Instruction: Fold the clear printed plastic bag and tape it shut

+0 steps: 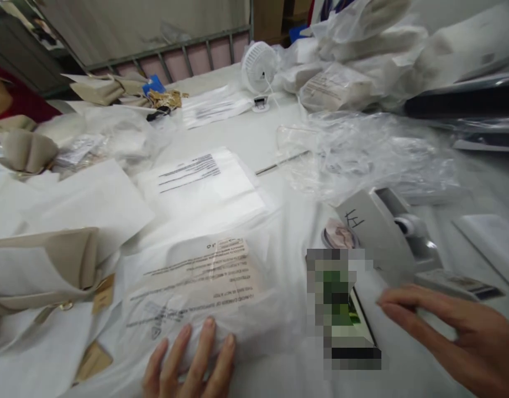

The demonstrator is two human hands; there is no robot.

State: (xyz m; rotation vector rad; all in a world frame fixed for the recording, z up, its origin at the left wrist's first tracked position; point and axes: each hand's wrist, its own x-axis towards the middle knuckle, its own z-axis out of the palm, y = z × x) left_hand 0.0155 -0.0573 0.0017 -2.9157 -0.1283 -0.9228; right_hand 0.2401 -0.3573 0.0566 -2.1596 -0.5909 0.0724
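- The left hand [192, 359] was laid flat, fingers spread, on a clear plastic bag [196, 287] at the near edge of the table [254, 132]; nothing was gripped, the bag only being pressed from above.
- A printed warning text was seen on the bag, reading upside down from this view, with a pale folded item packed inside.
- The right hand [453, 331] was held open, fingers stretched leftward, their tips resting on or just above a white sheet beside a pixelated patch; whether contact was made could not be told.
- A grey tape dispenser [382, 232], marked in pen, was found just beyond the right hand's fingertips.
- A second flat bag with a printed label [200, 177] was placed directly behind the pressed one.
- Beige pouches with tags [47, 271] were stacked at the left, well apart from both hands.
- Crumpled clear film [362, 149] was spread across the middle right.
- A small white fan [260, 69] was stood at the far side of the table.
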